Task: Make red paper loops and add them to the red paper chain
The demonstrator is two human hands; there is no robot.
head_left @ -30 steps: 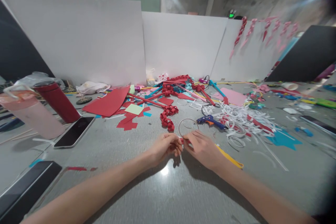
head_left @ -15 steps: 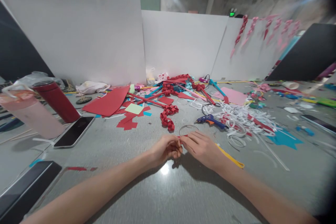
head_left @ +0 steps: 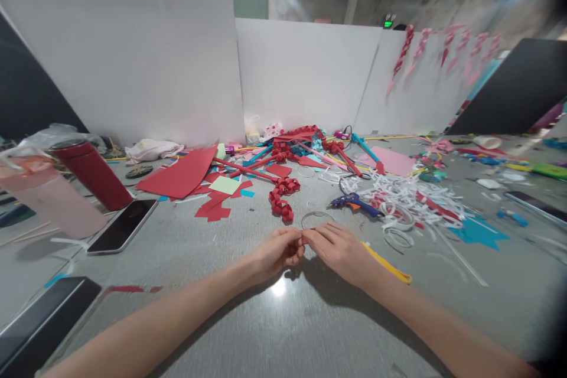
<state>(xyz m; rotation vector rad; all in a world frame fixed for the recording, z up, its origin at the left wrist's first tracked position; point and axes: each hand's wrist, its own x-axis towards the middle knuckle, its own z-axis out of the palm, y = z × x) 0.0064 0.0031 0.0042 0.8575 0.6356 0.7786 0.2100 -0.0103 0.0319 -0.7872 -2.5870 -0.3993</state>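
My left hand [head_left: 282, 250] and my right hand [head_left: 334, 246] meet above the grey table, fingertips pinched together. Between them shows a small bit of red paper [head_left: 305, 240], mostly hidden by the fingers. Both hands are closed on it. Just behind the hands lies a thin pale ring-shaped strip [head_left: 317, 216]. A folded red paper chain [head_left: 283, 199] rests a little further back. To the right of the right hand is a blue glue gun [head_left: 355, 204], and a yellow strip [head_left: 387, 264] lies beside the right wrist.
White paper shreds [head_left: 407, 189] heap at the right. Red paper sheets [head_left: 181, 171] lie back left. A phone [head_left: 123, 225], a red flask [head_left: 93, 174] and a pink bottle [head_left: 55, 201] stand or lie at left, with a black box [head_left: 48, 322] nearer. White panels [head_left: 305, 77] close off the back.
The fingers have shifted slightly around the red paper, and less of it shows now. The view has turned a little; the things on the table lie as before.
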